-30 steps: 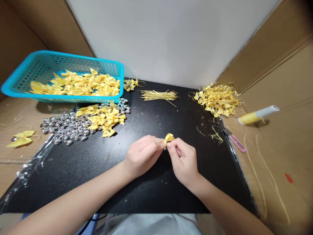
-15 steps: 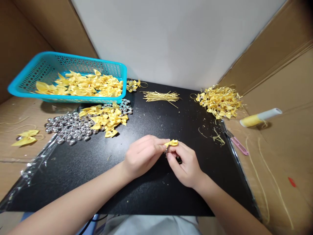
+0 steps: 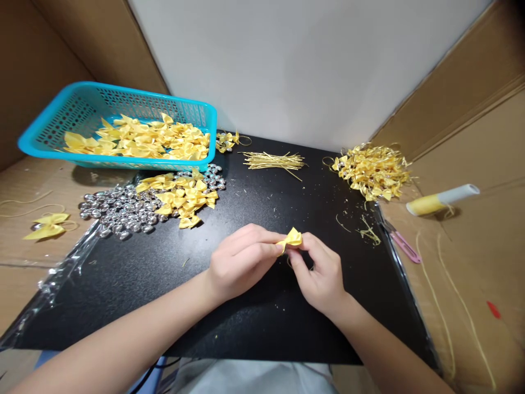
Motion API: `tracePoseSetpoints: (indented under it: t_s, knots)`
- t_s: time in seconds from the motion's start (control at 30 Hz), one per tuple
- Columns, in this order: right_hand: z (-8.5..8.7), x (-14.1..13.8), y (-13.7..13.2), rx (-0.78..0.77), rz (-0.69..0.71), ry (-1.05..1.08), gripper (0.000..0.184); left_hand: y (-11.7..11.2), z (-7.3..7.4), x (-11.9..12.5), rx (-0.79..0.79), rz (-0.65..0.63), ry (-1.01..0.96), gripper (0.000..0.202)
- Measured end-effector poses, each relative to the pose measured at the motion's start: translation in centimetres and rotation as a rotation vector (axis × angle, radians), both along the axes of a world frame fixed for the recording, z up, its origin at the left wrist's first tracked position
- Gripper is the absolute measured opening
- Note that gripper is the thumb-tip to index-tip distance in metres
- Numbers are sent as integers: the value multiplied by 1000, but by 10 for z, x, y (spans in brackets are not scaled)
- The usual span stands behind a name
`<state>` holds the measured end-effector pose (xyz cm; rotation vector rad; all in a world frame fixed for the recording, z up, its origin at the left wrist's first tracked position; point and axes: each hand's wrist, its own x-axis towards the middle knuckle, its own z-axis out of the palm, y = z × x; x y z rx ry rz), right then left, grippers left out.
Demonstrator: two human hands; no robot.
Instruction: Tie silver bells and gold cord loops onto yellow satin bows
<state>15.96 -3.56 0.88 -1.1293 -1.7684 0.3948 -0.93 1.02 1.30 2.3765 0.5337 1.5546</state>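
Over the middle of the black tabletop, a small yellow ribbon bow (image 3: 292, 238) sits between my two hands. My left hand (image 3: 241, 260) is closed, its thumb and fingers pinching the left end of the bow. Closed as well, my right hand (image 3: 320, 271) presses thumb and forefinger together just under the bow's right side. A thin loop of gold cord (image 3: 289, 263) shows beside the right thumb. What lies deeper between the right fingers is hidden.
A blue basket (image 3: 49, 156) of yellow bows stands back left. Before it lie silver beads (image 3: 123, 210) and loose bows (image 3: 186, 197). Cut gold cords (image 3: 273, 161) lie at the back. Finished-looking bows with cords (image 3: 373, 172), pink-handled scissors (image 3: 404, 246) and a cord-wound tube (image 3: 443, 200) are right.
The bow has turned and tilted upward, showing more of its loop. My right hand has shifted slightly right, and the silver bead seen under the bow is now hidden.
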Motion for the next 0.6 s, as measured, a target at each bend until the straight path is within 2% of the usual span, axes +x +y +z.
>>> tracePoseSetpoints:
  t_s: [0.2, 0.3, 0.47, 0.6]
  knots:
    - [0, -1, -2, -76, 17, 54, 13, -1, -3, 1, -97, 21, -28, 18]
    - [-1, -2, -3, -129, 18, 118, 11, -2, -6, 1, -139, -31, -44, 17]
    - [2, -4, -6, -217, -58, 219, 10, -2, -9, 2, -285, -70, -91, 16]
    - [5, -5, -8, -179, -130, 237, 11, -3, -10, 6, -439, -42, -147, 14]
